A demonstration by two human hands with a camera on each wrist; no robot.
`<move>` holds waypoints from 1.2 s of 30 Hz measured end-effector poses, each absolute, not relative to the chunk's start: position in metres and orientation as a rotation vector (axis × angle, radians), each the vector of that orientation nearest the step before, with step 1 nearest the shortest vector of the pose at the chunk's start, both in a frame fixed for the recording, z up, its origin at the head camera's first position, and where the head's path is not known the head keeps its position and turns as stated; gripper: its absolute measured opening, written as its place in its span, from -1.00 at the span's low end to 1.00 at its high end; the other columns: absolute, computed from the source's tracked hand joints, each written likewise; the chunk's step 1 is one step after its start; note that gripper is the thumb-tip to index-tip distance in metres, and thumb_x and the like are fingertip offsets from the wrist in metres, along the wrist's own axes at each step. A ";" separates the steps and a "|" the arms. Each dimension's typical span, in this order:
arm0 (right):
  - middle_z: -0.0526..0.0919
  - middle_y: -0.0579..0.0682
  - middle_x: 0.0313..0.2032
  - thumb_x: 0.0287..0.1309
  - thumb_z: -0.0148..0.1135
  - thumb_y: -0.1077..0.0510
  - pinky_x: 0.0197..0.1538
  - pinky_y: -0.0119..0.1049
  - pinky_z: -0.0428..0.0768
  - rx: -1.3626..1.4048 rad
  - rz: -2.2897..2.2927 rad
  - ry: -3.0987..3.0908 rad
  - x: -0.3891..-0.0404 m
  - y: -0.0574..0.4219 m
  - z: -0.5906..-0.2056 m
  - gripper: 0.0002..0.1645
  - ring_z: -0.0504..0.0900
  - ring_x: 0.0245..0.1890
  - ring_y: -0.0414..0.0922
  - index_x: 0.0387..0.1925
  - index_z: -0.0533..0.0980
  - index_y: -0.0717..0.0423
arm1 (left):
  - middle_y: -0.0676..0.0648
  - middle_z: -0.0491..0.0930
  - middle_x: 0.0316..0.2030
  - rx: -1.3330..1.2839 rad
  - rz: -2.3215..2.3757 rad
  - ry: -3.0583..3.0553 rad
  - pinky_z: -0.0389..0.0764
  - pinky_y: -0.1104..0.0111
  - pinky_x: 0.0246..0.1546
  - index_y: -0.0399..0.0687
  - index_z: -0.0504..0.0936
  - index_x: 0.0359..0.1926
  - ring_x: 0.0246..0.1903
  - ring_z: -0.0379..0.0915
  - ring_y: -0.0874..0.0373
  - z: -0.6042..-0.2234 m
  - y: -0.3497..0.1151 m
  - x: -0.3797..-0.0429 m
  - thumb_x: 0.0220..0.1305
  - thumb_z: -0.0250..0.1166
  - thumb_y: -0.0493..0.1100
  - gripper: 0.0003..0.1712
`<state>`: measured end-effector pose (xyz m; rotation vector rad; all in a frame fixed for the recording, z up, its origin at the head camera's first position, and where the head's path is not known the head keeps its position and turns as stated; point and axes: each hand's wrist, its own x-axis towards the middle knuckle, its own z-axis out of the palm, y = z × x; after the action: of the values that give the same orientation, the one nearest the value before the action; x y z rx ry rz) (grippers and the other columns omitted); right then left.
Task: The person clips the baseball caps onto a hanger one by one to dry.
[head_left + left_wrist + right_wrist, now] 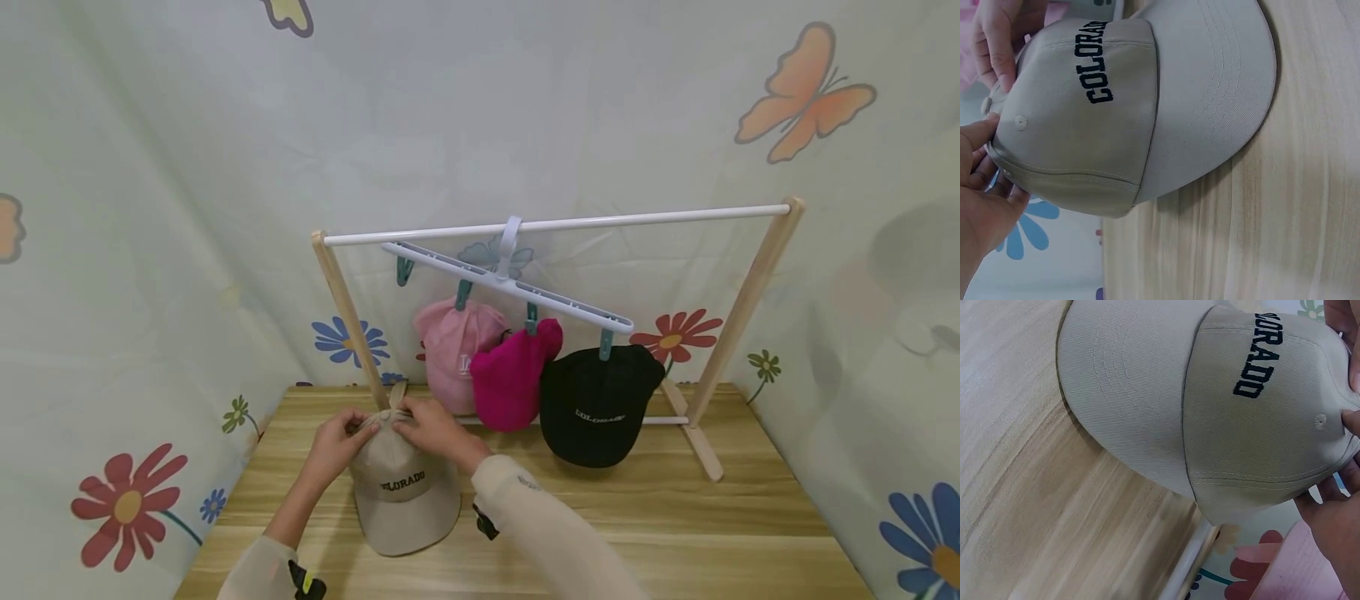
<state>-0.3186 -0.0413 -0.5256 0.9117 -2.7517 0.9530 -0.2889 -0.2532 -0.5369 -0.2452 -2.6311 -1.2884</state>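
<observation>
A beige baseball cap (405, 467) lettered COLORADO is held by its crown, brim down and toward me, over the table's left part. My left hand (337, 442) pinches the top of the crown on the left side, thumb in front and fingers behind. From the right, my right hand (433, 427) pinches the same folded top. Both thumbs sit close to each other near the cap's button in the left wrist view, where the cap's front (1085, 106) faces the camera. The back of the cap is hidden behind the crown.
A white hanger (502, 283) hangs from a rack's white rail (645, 218). Green clips hold a pink cap (450, 358), a magenta cap (506, 383) and a black cap (592, 408); the leftmost clip (404, 270) holds nothing. Beneath stands a wooden table (675, 517).
</observation>
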 end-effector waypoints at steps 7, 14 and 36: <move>0.74 0.00 -0.14 0.34 0.33 0.08 -0.05 -0.38 0.61 0.962 0.986 -2.728 -0.317 -0.036 -0.519 -0.75 0.67 -0.13 -0.17 -0.06 0.60 0.14 | -0.11 0.71 -0.26 -0.253 -1.283 -2.626 0.60 0.42 -0.24 -0.21 0.66 -0.19 -0.24 0.61 0.13 -0.531 -0.249 -0.286 0.29 0.44 -0.16 -0.79; 0.74 -0.02 -0.18 0.33 0.34 0.11 -0.10 -0.41 0.60 1.016 1.050 -2.719 -0.315 -0.030 -0.506 -0.80 0.63 -0.18 -0.22 -0.09 0.59 0.12 | -0.08 0.70 -0.28 -0.287 -1.271 -2.578 0.58 0.43 -0.24 -0.18 0.67 -0.21 -0.27 0.58 0.20 -0.524 -0.245 -0.283 0.28 0.45 -0.19 -0.84; 0.68 -0.08 -0.28 0.35 0.32 0.13 -0.21 -0.47 0.53 1.020 1.199 -2.698 -0.301 -0.011 -0.494 -0.86 0.54 -0.30 -0.30 -0.14 0.59 0.11 | -0.05 0.70 -0.30 -0.373 -1.290 -2.567 0.57 0.44 -0.31 -0.14 0.67 -0.20 -0.32 0.55 0.23 -0.505 -0.229 -0.270 0.30 0.42 -0.21 -0.88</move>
<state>-0.3008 -0.0107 -0.4936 1.0201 -2.6976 1.1986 -0.2704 -0.2287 -0.5053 -0.3735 -2.5667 -1.2904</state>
